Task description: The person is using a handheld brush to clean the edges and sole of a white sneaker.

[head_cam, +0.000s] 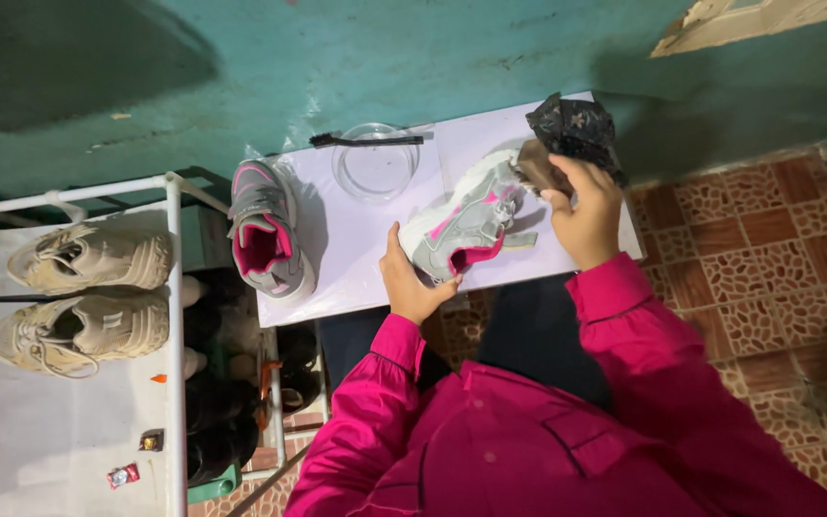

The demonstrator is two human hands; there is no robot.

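Note:
My left hand (pixel 412 282) grips the heel end of a grey and pink sneaker (pixel 466 225), holding it on its side over the white table (pixel 346 263). At the sneaker's toe, my right hand (pixel 584 213) is closed on a dark crumpled cloth (pixel 571 134) and presses it against the shoe. The matching grey and pink sneaker (pixel 265 230) lies on the table's left part, opening upward. Both my sleeves are bright pink.
A clear glass bowl (pixel 375 161) stands at the table's far edge with a black brush (pixel 366 140) behind it. At left, a white rack (pixel 174 287) carries two beige sneakers (pixel 83 297); dark shoes sit beneath. The teal wall is beyond, with patterned floor tiles at right.

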